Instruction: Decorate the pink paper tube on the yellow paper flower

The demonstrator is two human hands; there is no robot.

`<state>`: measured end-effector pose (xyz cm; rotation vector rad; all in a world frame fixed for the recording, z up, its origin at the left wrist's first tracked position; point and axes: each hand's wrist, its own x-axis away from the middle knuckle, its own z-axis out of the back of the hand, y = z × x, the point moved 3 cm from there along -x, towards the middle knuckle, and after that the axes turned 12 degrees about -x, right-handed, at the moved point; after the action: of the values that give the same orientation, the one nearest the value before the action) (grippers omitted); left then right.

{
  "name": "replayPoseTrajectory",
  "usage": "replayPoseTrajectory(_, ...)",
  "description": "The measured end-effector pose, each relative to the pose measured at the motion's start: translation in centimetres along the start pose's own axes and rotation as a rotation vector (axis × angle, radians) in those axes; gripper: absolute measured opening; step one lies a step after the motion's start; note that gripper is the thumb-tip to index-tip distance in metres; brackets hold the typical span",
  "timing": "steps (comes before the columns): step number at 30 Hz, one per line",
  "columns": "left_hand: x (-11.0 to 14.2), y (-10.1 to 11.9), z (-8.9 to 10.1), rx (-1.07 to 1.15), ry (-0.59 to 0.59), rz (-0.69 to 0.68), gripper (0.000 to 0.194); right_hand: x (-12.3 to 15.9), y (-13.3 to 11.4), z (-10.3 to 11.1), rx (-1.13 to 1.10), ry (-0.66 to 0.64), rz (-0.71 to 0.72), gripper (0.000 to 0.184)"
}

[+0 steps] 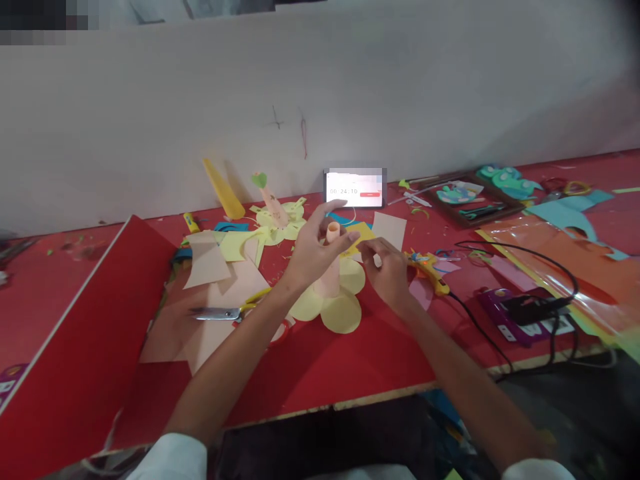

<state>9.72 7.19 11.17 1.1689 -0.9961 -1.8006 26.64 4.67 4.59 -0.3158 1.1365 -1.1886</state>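
Note:
A peach paper tube (328, 281) stands upright on a pale yellow paper flower base (341, 311) with rounded petals. My left hand (316, 245) is beside the top of the tube, thumb and index finger stretched wide apart, the thumb crossing in front of it. I cannot tell whether it touches the tube. Just right of the tube, my right hand (387, 270) has its thumb and fingertips pinched together; anything between them is too small to make out. A yellow paper piece (361, 235) with dark marks lies behind the hands.
Yellow-handled scissors (220, 313) lie on peach paper (173, 333) at left, near a red board (95, 333). A similar paper flower (280, 223) stands behind. A phone (355, 189) leans at the wall. On the right are a glue gun (431, 272), a cable and a purple box (515, 317).

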Motion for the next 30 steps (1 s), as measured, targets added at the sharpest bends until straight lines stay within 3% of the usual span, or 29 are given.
replayPoseTrajectory(7,0.4,-0.5,-0.3,0.089,-0.15,0.006,0.038,1.0,0.5,-0.1,-0.052,-0.017,-0.045,0.025)
replayPoseTrajectory(11,0.4,-1.1,-0.6,0.145,-0.161,0.012,0.036,0.8,0.5,1.4,-0.09,0.13,-0.012,0.027)
replayPoseTrajectory(15,0.3,-1.6,-0.7,0.126,-0.133,0.017,0.026,-0.6,1.9,4.3,0.012,0.274,-0.038,0.025)
replayPoseTrajectory(19,0.4,-1.5,-0.7,0.096,-0.127,-0.001,0.017,-2.5,3.2,7.1,0.125,0.139,-0.044,0.018)
replayPoseTrajectory(22,0.4,-1.6,-0.7,0.096,-0.126,0.005,0.017,-2.6,3.2,7.5,0.073,0.037,-0.032,0.019)
replayPoseTrajectory(24,0.3,-1.7,-0.7,0.108,-0.123,0.011,0.019,-1.7,2.5,6.2,0.016,-0.162,0.044,0.02)
replayPoseTrajectory(27,0.3,-1.9,-0.8,0.124,-0.113,0.02,0.021,1.0,1.1,3.0,-0.001,-0.598,0.184,0.024)
replayPoseTrajectory(29,0.3,-1.9,-0.8,0.124,-0.109,0.016,0.021,2.9,0.6,1.3,0.019,-0.75,0.168,0.026)
replayPoseTrajectory(30,0.3,-1.9,-0.8,0.119,-0.109,0.014,0.02,3.5,0.6,0.8,0.037,-0.76,0.113,0.023)
